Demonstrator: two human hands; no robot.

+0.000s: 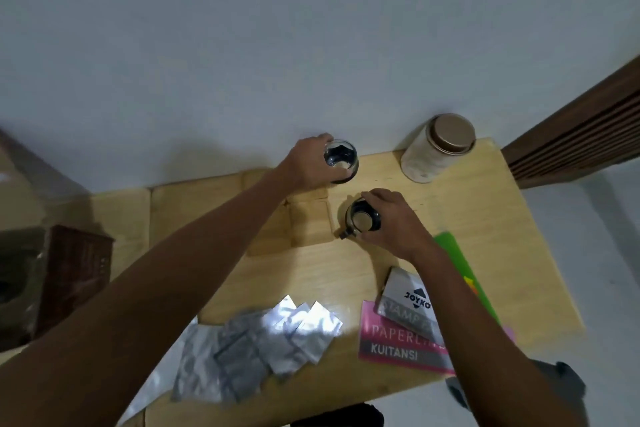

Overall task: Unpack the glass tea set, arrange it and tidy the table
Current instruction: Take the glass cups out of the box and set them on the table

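My left hand (306,166) grips a glass (341,159), my right hand (391,222) another glass (362,220); both upright, mouths up, on the worktop (467,218).

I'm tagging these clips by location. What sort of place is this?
Probably a home or small-office desk: a wooden table against a plain wall, bearing a Paperline Kuitansi receipt book, a Joyko stamp pad box and a lidded jar.

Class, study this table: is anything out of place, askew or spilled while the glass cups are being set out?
Nothing is spilled or broken. The untidy part is the loose heap of silver foil packets near the front edge, overlapping and skewed. The grey stamp-pad box lies crooked on the pink receipt book. Both clear glass cups stand upright.
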